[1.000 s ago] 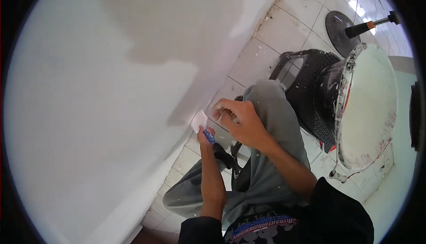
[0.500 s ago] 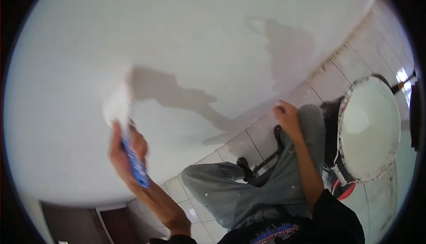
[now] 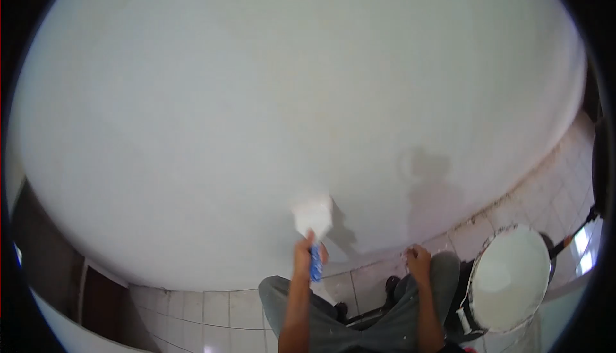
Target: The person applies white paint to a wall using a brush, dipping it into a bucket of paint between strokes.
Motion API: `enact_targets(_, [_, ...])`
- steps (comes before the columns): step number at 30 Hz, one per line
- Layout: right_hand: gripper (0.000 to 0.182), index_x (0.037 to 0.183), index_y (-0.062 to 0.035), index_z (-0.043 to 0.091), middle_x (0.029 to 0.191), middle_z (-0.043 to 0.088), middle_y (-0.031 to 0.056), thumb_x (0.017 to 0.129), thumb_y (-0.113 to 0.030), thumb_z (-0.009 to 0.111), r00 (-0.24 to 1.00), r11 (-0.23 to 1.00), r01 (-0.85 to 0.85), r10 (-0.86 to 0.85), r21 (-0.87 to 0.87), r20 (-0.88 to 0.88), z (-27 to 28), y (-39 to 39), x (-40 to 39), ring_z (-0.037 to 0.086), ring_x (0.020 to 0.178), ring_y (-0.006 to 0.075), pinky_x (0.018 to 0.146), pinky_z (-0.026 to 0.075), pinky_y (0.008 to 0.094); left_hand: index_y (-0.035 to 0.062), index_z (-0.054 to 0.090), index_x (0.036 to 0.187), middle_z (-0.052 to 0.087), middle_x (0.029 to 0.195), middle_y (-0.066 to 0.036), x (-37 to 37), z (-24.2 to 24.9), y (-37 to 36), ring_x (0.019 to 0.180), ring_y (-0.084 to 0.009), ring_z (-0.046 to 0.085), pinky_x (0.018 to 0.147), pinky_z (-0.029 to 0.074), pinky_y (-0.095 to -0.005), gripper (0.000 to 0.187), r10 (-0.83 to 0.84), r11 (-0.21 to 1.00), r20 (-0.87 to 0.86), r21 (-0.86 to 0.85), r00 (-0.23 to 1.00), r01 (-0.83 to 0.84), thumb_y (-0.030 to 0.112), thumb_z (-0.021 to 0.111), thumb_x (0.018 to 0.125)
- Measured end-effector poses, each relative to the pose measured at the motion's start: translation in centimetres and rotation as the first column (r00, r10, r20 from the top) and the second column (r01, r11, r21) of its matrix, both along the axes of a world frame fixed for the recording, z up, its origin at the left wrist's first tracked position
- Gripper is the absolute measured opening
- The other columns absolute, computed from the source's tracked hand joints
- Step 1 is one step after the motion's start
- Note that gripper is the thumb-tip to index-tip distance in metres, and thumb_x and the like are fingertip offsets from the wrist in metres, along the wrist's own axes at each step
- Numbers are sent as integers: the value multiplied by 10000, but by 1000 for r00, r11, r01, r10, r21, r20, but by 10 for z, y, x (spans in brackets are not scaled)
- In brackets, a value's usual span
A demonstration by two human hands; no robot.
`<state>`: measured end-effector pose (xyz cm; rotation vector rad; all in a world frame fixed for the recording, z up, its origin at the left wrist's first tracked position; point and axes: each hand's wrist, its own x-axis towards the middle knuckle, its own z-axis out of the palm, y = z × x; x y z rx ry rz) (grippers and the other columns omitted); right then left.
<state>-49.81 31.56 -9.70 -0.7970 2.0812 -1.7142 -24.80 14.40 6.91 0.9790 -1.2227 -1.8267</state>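
My left hand [image 3: 304, 255] is wrapped round the blue handle of a wide paint brush [image 3: 313, 217], whose white head is up against the pale wall [image 3: 256, 109]. The brush casts a shadow to its right. Over my right knee, my right hand [image 3: 417, 257] has its fingers curled; whether anything small is between them cannot be made out. To the right of that knee stands a bucket [image 3: 510, 279] of whitish paint, its rim smeared.
White floor tiles [image 3: 216, 308] run along the foot of the wall. A dark doorway [image 3: 102, 302] is at the lower left. Behind the bucket at the right, a dark pole with an orange part [image 3: 563, 245] leans.
The view has turned and moved back, showing more wall. The brush in my left hand is now more upright and closer to my knees. My right hand remains near the right knee.
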Motion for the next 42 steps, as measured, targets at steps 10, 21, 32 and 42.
enact_targets(10, [125,744,3,642,612,626,128,811,-80,578,993,996,-87,85,13,87,-10,-8,9,622,546,221,548,473,342,19,525,724,514,530,-84,36,-8,-19,426,-206,517,423,430,-343,422,88,989,69,113,994,-95,344,481,989])
enact_targets(21, [152,803,22,650,641,634,99,809,-11,502,967,968,-253,252,8,23,-21,-14,25,619,542,151,504,512,286,-37,541,864,536,593,-77,28,494,-24,502,-174,526,474,433,-297,332,39,702,-251,-682,967,-205,219,390,1012])
enact_targets(32, [161,841,30,654,689,657,119,831,8,495,926,949,-316,309,-2,216,13,-4,39,628,550,162,495,527,280,78,490,592,471,468,-71,24,179,-36,359,-181,452,364,352,-327,492,-17,991,-289,-129,957,-22,386,504,976])
enact_targets(42, [196,980,-89,685,991,647,137,797,-94,614,779,800,-550,595,239,-198,49,-9,127,596,902,308,814,464,404,-42,574,805,557,606,-76,47,-131,48,502,-198,556,486,462,-322,345,-12,868,-3,496,1000,12,265,550,961])
